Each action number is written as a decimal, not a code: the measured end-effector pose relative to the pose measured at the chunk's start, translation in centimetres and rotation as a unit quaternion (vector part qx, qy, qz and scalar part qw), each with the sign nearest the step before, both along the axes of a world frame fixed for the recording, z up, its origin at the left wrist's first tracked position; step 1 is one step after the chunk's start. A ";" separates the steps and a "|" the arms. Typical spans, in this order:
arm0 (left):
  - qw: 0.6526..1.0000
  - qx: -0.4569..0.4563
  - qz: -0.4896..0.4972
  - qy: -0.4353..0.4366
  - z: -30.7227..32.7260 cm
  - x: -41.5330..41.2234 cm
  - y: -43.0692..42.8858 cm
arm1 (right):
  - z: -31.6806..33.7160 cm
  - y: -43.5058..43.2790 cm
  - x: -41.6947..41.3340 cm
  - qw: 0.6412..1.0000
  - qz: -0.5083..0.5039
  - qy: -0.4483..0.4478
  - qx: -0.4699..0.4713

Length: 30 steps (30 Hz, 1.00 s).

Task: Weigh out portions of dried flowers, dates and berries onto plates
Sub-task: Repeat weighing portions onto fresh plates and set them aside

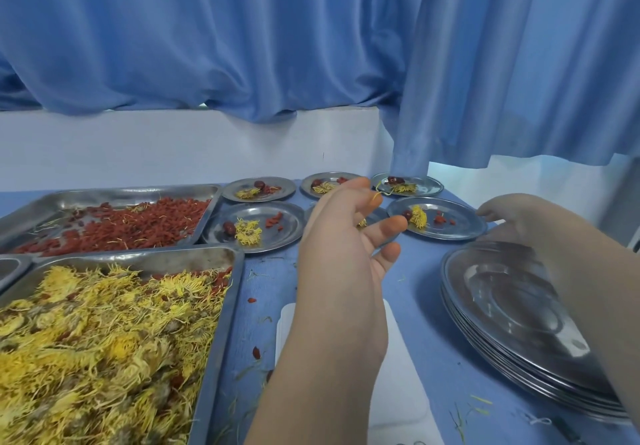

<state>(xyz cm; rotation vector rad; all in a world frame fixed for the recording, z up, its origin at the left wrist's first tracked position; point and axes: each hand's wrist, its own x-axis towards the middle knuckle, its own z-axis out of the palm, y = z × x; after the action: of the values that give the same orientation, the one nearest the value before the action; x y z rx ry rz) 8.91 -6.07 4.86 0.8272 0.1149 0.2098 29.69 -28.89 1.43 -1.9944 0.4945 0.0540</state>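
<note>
Portioning: six plates [462, 225] filled beyond stack [502, 301]; stack awaits.
My left hand [343, 237]: fingers slack, empty.
My right hand [519, 219]: grip unclear.

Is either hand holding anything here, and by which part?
Left hand: a yellow petal strand hangs at a fingertip; pinched or merely stuck, unclear. Right hand, curled above the plate stack: any grip cannot be told.
</note>
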 end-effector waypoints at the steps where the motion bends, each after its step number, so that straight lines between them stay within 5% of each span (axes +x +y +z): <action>1: 1.000 0.001 -0.002 0.001 0.0 0.0 0.0 | 0.0 -0.1 0.3 1.000 0.013 -0.003 -0.020; 10: 1.000 0.015 -0.015 -0.011 0.7 -0.7 -0.6 | 1.9 2.3 -3.5 0.951 0.059 -0.112 -0.283; 18: 0.998 0.051 -0.030 -0.023 1.7 -2.0 0.3 | 0.9 3.9 -14.3 0.892 0.146 -0.291 -0.313; 30: 0.993 0.117 0.014 0.004 -0.6 -6.5 5.0 | -4.4 2.1 -22.1 0.830 0.224 -0.279 -0.427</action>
<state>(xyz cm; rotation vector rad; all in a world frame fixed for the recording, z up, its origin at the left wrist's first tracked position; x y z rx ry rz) 2.45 -1.02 4.24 1.0600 0.1100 0.2487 7.57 -26.80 -2.93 -2.8027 -0.4357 -0.5395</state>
